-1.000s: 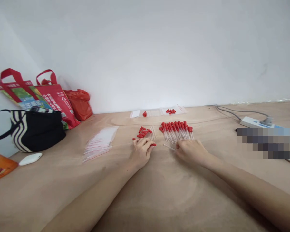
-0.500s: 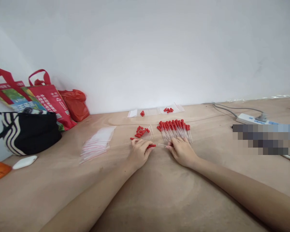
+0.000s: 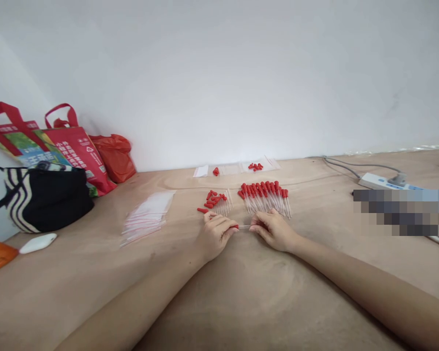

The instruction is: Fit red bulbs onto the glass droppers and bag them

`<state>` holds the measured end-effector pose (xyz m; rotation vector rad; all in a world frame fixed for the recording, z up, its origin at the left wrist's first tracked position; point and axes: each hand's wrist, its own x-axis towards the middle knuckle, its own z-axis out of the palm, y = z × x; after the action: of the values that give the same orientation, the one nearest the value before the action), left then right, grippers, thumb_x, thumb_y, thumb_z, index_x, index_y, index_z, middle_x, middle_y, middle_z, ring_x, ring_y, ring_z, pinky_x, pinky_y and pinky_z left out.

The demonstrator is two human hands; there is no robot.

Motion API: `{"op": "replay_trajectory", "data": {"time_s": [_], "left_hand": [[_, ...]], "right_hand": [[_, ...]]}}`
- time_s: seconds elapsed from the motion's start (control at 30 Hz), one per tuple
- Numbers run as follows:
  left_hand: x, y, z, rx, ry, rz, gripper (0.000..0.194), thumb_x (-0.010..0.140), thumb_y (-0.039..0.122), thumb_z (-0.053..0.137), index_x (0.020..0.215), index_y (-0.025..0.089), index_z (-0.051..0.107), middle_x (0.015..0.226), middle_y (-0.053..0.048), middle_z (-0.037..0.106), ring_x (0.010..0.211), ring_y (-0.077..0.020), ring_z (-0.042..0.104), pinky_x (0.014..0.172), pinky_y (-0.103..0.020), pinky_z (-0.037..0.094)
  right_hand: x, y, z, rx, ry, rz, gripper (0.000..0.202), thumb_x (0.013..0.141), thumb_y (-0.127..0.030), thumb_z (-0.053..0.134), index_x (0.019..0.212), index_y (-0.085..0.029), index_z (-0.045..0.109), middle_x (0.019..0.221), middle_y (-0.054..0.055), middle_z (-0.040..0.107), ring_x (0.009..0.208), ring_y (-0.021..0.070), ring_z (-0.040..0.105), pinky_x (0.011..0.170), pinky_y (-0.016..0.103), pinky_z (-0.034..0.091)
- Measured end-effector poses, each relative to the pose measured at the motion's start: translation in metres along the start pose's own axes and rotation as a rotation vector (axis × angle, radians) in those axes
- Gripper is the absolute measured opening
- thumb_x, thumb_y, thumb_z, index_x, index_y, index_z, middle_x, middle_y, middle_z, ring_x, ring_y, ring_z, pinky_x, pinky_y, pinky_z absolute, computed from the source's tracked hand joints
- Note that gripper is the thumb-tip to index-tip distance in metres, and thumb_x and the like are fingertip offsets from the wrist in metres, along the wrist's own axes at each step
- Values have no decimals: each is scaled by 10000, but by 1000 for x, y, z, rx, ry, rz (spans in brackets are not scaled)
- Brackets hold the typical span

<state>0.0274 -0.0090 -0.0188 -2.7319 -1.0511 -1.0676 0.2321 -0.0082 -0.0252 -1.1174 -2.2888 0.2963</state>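
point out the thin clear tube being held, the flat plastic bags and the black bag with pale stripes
Thin clear tube (image 3: 244,226): head view, on its exposed length.
Flat plastic bags (image 3: 148,212): head view, mid-pile.
Black bag (image 3: 56,201): head view, on its plain black side.

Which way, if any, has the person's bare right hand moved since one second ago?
Yes: against the row of thin clear tubes with red bulbs, the right hand has shifted left, toward the left hand.
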Motion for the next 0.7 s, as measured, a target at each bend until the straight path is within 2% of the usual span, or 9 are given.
{"op": "replay_trajectory", "data": {"time_s": [0.17,0.4,0.7], "left_hand": [[0,2,-1,1,-43,50,159,848,233,446,774,181,577,701,16,646,660,-117,547,794,-329,244],[0,1,1,31,-68,73,176,855,234,417,773,168,558,693,2,625,656,-124,533,789,-336,256],[2,2,1,7,-86,143,176,855,241,387,765,160,515,701,-8,607,648,-123,514,763,-322,279]], "right_hand": [[0,2,-3,-95,-21,-58,168,839,-293,414,744,-174,483,686,-7,592,571,104,483,656,268,235],[-2,-1,-4,-213,32,-123,200,847,-280,388,720,-166,493,678,0,595,541,101,453,630,275,206],[-3,-6,-1,-80,46,-146,191,836,-257,391,714,-165,507,645,-6,584,526,96,431,633,268,211]]}}
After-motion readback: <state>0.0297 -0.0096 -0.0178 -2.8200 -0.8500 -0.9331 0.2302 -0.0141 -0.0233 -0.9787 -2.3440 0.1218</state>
